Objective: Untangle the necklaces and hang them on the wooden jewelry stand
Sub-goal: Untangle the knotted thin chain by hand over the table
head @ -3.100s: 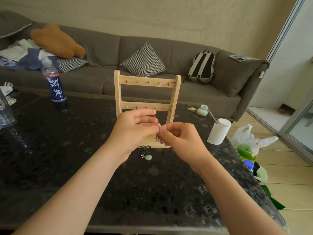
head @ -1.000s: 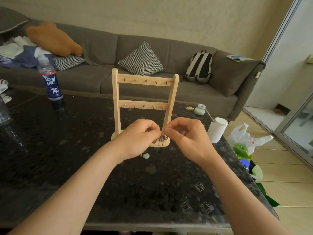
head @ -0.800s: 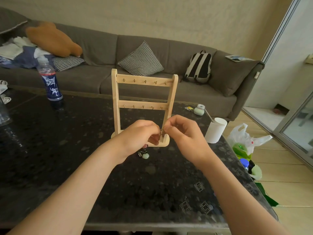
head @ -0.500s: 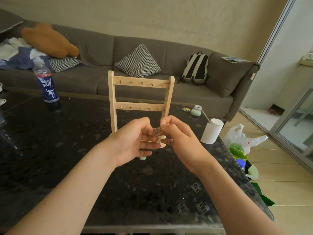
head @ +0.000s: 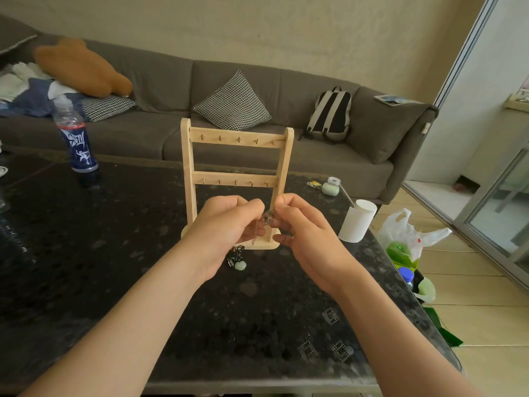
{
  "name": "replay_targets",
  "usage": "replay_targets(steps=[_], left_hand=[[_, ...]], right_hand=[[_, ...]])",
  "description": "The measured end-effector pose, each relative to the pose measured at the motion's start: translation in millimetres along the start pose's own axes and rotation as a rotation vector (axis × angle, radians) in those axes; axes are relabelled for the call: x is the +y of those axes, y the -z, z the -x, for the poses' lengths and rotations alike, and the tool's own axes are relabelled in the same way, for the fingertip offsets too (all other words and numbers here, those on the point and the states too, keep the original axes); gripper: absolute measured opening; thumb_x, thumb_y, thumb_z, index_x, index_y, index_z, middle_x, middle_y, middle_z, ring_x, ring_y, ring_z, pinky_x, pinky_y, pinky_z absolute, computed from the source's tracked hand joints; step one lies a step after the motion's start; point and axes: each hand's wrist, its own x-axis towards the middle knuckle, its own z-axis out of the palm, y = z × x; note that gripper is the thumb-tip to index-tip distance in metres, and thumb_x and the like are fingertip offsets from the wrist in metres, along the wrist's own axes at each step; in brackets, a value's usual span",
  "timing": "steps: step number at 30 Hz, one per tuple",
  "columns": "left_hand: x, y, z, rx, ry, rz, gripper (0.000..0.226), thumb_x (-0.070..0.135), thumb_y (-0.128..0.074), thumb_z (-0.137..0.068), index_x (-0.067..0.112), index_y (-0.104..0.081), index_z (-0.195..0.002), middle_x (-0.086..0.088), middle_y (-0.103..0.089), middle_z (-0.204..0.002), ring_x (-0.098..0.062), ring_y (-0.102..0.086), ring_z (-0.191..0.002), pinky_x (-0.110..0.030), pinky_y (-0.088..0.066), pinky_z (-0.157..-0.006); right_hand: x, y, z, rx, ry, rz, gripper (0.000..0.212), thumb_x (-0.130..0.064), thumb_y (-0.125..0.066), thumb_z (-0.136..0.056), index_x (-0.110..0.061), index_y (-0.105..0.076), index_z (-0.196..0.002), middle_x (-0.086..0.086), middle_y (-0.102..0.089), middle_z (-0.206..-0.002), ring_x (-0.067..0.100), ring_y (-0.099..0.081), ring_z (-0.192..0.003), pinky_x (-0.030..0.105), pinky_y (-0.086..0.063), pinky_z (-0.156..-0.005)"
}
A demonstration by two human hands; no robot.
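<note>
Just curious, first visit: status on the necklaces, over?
Left hand and right hand pinching tangled chain. Wooden jewelry stand bare. Pendant necklace on table.

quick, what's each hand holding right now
Left hand: fingers pinch the tangled thin silver necklace chain.
Right hand: fingers pinch the same tangled chain from the other side.
</note>
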Motion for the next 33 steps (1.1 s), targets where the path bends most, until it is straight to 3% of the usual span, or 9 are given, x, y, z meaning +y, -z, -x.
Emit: replay_targets(steps=[4,7,12,17,21,25,29,33], left_hand=[[1.8,-0.8,1.4,0.002,-0.028,-0.032,0.009,0.019,-0.068,-0.099,0.015,-0.077,-0.1,-0.004,-0.077,-0.092,-0.021,-0.076,-0.096,-0.049,-0.06,-0.101],[4.3,-0.8,5.5,-0.057,-0.048,-0.063,0.014,0.029,-0.068,-0.102,0.028,-0.082,-0.103,0.006,-0.079,-0.102,-0.017,-0.073,-0.107,-0.047,-0.057,-0.104],[2.9,1.3,8.8,-0.064,-0.143,-0.12,0.011,0.038,-0.075,-0.097,0.032,-0.084,-0.101,0.015,-0.08,-0.098,-0.009,-0.073,-0.105,-0.038,-0.054,-0.101],[-0.8,-1.8,5.1,-0.064,-0.18,-0.212,0.012,0.033,-0.072,-0.1,0.029,-0.08,-0.107,0.016,-0.08,-0.095,-0.001,-0.076,-0.094,-0.02,-0.052,-0.084],[-1.4,-3.0,3.4,-0.036,-0.154,-0.187,0.011,0.031,-0.071,-0.101,0.026,-0.08,-0.106,0.011,-0.081,-0.094,-0.003,-0.077,-0.092,-0.023,-0.054,-0.087],[-2.3,-1.5,4.0,-0.047,-0.15,-0.213,0.011,0.032,-0.071,-0.101,0.027,-0.079,-0.106,0.013,-0.081,-0.095,0.002,-0.075,-0.09,-0.016,-0.049,-0.077],[-3.2,-0.3,3.9,-0.1,-0.099,-0.244,0.012,0.034,-0.071,-0.101,0.028,-0.08,-0.105,0.011,-0.079,-0.1,-0.005,-0.075,-0.095,-0.025,-0.055,-0.087],[-2.7,-0.5,2.9,-0.088,-0.068,-0.209,0.013,0.032,-0.068,-0.103,0.027,-0.079,-0.109,0.008,-0.078,-0.106,-0.012,-0.074,-0.101,-0.036,-0.059,-0.096]], right_hand=[[-0.1,1.0,0.9,-0.012,0.015,-0.009,0.02,-0.035,-0.051,-0.111,-0.026,-0.066,-0.101,0.001,-0.064,-0.108,0.027,-0.061,-0.113,0.059,-0.046,-0.111],[-1.9,0.8,1.4,0.022,0.003,0.003,0.026,-0.036,-0.049,-0.112,-0.022,-0.069,-0.105,0.01,-0.071,-0.112,0.031,-0.065,-0.12,0.057,-0.047,-0.112],[0.2,1.4,-0.4,0.06,-0.006,0.037,0.031,-0.037,-0.05,-0.112,-0.017,-0.073,-0.111,0.014,-0.073,-0.113,0.037,-0.065,-0.119,0.06,-0.049,-0.111],[1.9,3.1,-1.3,0.073,-0.039,0.074,0.03,-0.037,-0.05,-0.112,-0.018,-0.074,-0.111,0.005,-0.078,-0.108,0.026,-0.071,-0.113,0.053,-0.051,-0.111],[3.6,3.6,-1.7,0.095,-0.017,0.085,0.029,-0.036,-0.052,-0.111,-0.019,-0.075,-0.109,0.004,-0.079,-0.105,0.026,-0.073,-0.11,0.054,-0.054,-0.108],[5.2,4.5,-1.6,0.157,0.061,0.121,0.024,-0.031,-0.058,-0.109,-0.015,-0.076,-0.107,0.0,-0.08,-0.097,0.021,-0.076,-0.1,0.048,-0.06,-0.1],[6.3,7.6,-0.7,0.216,0.158,0.163,0.016,-0.023,-0.068,-0.104,-0.011,-0.078,-0.104,0.001,-0.081,-0.091,0.017,-0.078,-0.09,0.04,-0.064,-0.09],[4.6,11.6,0.1,0.19,0.149,0.112,0.016,-0.023,-0.07,-0.102,-0.01,-0.077,-0.108,0.004,-0.081,-0.094,0.022,-0.079,-0.09,0.041,-0.065,-0.087]])
